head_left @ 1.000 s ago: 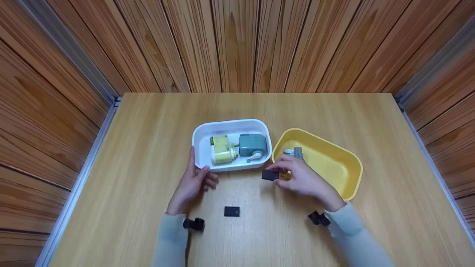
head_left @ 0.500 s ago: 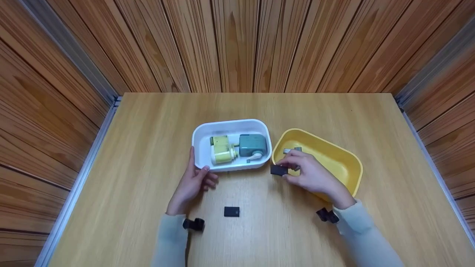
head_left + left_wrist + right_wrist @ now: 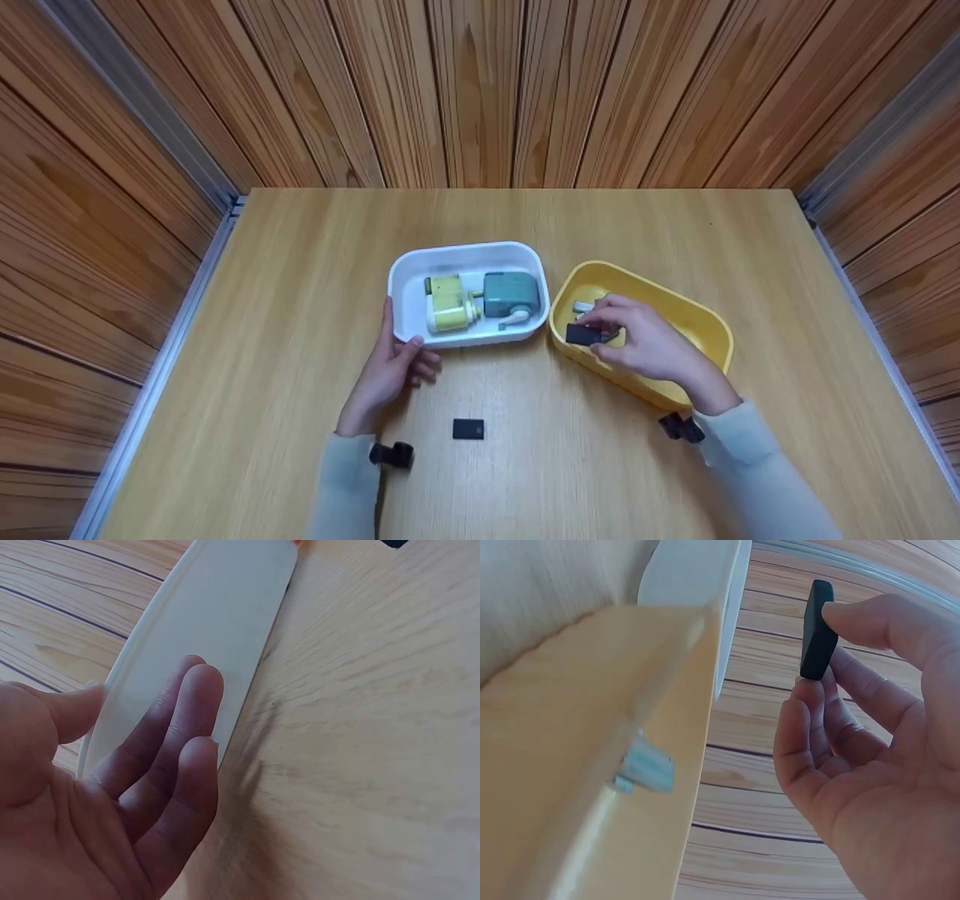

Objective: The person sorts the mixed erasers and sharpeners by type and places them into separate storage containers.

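Note:
In the head view my right hand [image 3: 649, 345] pinches a small flat black block [image 3: 583, 334] over the near left end of the yellow bin [image 3: 709, 334]. The right wrist view shows the block [image 3: 820, 630] between thumb and fingers, above the rim. A light grey-blue piece [image 3: 649, 765] lies inside that bin, partly covered by the hand in the head view. My left hand [image 3: 386, 375] rests at the near left corner of the white bin [image 3: 465, 259], thumb at the rim and other fingers loose. Inside are a yellow-green and white gadget [image 3: 450, 304] and a teal boxy one [image 3: 510, 292].
A second small black block [image 3: 468, 429] lies on the wooden table [image 3: 300, 300] in front of the white bin. The two bins stand side by side, their near corners almost meeting. Wood-panelled walls [image 3: 480, 90] border the table at the back and sides.
My right hand has moved right and a little away from me, bringing the black block from beside the yellow bin to over its inside. The left hand and white bin have stayed put.

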Tool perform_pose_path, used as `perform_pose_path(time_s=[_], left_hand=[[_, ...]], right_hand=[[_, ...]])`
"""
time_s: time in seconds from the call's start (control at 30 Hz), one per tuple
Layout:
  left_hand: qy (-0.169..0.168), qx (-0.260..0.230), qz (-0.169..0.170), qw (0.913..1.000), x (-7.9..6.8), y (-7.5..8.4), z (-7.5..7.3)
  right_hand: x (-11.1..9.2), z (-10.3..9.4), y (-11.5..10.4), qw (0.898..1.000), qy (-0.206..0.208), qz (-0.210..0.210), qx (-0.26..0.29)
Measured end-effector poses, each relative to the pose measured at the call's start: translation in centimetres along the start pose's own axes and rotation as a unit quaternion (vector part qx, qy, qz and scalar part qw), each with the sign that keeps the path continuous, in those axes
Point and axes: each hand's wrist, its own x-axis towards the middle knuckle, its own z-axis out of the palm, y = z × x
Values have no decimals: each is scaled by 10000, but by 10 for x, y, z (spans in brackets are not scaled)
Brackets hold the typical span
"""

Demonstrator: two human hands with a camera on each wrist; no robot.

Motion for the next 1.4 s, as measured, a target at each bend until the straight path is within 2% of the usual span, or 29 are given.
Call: perform_pose_path(time_s=[0.3, 0.53, 0.9, 1.07, 1.33, 1.4], left_hand=[[-26, 71, -35, 10000, -1, 0, -1], [-89, 44, 106, 9999, 0, -1, -1], [-57, 19, 20, 10000, -1, -1, -2], [-104, 26, 93, 9999, -1, -1, -2], [-113, -71, 12, 9999, 1, -3, -3], [-97, -64, 25, 9999, 1, -3, -2]], right_hand=[[1, -13, 14, 9998, 3, 190, -89], [4, -21, 21, 9995, 71, 161, -277], [9, -26, 26, 9979, -35, 561, -317], [13, -29, 30, 9973, -16, 550, -491], [20, -31, 40, 9974, -26, 592, -400], [22, -30, 43, 9981, 19, 474, -387]])
